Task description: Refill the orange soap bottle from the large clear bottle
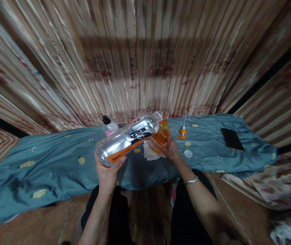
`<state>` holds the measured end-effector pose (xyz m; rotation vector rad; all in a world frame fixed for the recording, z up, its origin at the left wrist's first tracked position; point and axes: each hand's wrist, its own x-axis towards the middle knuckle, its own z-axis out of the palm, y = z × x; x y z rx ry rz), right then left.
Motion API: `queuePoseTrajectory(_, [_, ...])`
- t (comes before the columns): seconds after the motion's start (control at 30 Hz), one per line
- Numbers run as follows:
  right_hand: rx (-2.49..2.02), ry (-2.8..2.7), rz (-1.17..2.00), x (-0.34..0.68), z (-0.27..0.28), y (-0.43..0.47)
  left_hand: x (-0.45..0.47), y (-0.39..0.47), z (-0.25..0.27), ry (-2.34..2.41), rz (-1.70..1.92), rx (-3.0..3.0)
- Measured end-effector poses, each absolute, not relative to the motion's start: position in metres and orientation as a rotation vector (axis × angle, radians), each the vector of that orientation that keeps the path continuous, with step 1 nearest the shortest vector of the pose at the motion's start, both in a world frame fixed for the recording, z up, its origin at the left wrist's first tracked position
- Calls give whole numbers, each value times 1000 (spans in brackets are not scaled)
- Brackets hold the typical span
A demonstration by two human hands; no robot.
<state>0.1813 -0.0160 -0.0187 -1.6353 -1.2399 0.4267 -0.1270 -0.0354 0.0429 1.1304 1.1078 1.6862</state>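
Lying in the gripping left fingers (119, 164), the clear bottle (127, 140) slants toward the orange bottle (164, 132) the right fingers (169, 142) clasp.

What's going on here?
A person's left hand holds a large clear bottle at a slant, its neck at the top of an orange bottle held in the right hand. Whether anything is flowing is too unclear to tell. An orange pump and a small white disc lie on the teal cloth, with a phone farther right.
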Motion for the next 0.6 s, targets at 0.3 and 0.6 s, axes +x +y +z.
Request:
queuePoseTrajectory(0.3, [-1636,-1248,451,180,-13,-17,-127,-35,41,1092,1678,1089])
queuePoseTrajectory(0.6, [-1622,-1267,436,183,-19,-16,-126,-36,44,1087,1690,1067])
